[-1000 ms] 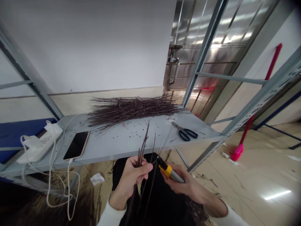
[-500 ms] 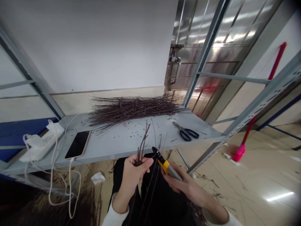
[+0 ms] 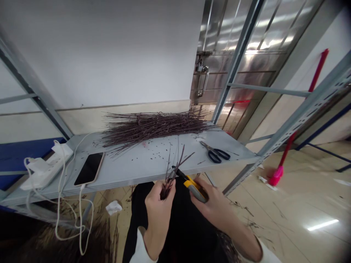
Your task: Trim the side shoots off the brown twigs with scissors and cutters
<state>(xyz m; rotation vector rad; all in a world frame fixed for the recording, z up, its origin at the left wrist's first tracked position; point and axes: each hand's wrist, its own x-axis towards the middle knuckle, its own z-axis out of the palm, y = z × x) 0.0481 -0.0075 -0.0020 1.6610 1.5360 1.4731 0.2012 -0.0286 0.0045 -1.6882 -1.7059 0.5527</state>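
My left hand is closed round a few thin dark twigs, whose tips stick up past the front edge of the shelf. In my right hand are yellow-and-grey pruning shears, their dark blades touching or just beside the twigs above my left fingers. Whether the blades are closed on a twig I cannot tell. Behind both hands a large bundle of dark twigs lies across the back of the grey shelf. Dark-handled scissors rest on the shelf's right side.
A phone on a white cable and a white power strip occupy the shelf's left end. Metal uprights frame the shelf. Twig scraps and crumpled paper litter the floor. A pink-red broom leans at the right.
My left hand has turned, and the twigs in it now lean to the right with tips spread. The shears have moved slightly left, closer to those twigs. The view has shifted a little.
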